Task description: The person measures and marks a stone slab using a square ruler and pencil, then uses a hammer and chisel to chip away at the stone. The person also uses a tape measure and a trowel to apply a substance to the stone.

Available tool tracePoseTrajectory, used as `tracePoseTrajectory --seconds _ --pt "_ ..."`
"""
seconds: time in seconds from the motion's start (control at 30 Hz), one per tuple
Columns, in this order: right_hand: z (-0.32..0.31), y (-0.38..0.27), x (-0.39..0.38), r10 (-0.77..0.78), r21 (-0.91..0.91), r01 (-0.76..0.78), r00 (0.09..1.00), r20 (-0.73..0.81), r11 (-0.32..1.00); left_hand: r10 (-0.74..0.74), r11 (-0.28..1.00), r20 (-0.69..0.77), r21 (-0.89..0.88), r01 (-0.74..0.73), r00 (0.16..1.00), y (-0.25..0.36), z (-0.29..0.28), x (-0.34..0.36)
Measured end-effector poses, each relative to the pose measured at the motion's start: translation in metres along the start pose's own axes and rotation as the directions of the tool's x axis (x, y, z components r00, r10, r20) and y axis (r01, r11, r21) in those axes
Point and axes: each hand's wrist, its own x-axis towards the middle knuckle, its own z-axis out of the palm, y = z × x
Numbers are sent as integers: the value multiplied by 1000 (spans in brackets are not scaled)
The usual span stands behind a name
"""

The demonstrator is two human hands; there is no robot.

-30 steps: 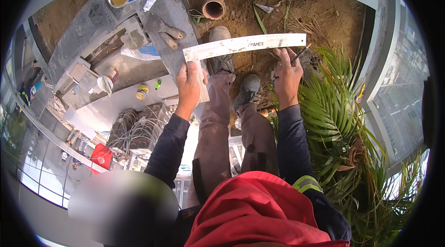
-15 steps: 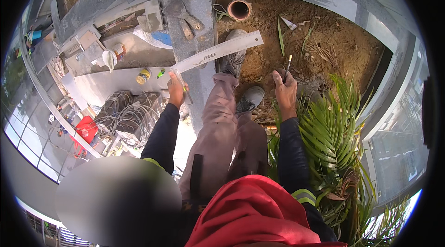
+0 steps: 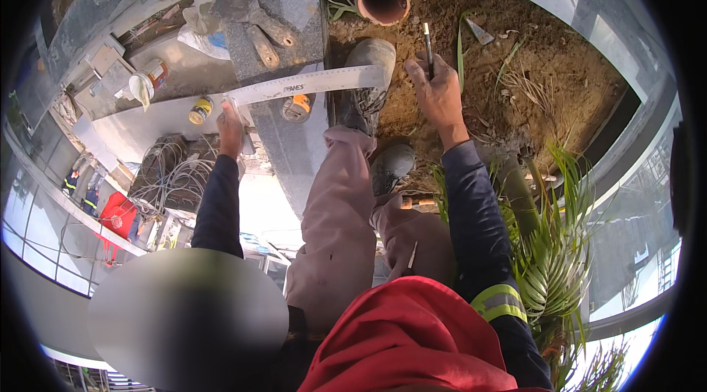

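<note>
Evidently measuring: the left hand (image 3: 230,123) clamped the metal ruler (image 3: 309,84) flat across the stone ledge (image 3: 294,149).
The right hand (image 3: 440,94) gripped a pencil (image 3: 427,42), tip raised, probably ready for marking.

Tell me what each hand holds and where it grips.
Left hand grips the metal ruler at its left end. Right hand holds a pencil by its lower part.

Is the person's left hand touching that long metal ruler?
Touching. The head view shows the left hand gripping the left end of the metal ruler, fingers wrapped over its edge with no gap. The right hand holds a pencil instead.
</note>
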Motion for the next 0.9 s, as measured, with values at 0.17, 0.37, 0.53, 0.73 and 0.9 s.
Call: tracePoseTrajectory --seconds 0.17,0.37,0.53,0.73,0.9 --pt "6 -7 11 -106 -6 107 992 70 994 132 990 48 49 -135 990 19 22 34" --pt "-18 -30 18 -412 -24 415 908 71 910 460 830 -148 421 -365 875 13 46 29" --pt "-47 -43 28 -481 -37 480 872 -88 877 561 718 -108 557 -418 820 8 47 26" --pt "-62 -21 50 -479 3 499 833 -276 866 597 518 -140 819 -247 790 35 39 9" --pt "-62 -5 21 -458 10 472 860 -226 882 696 589 -208 713 -380 687 96 66 27"
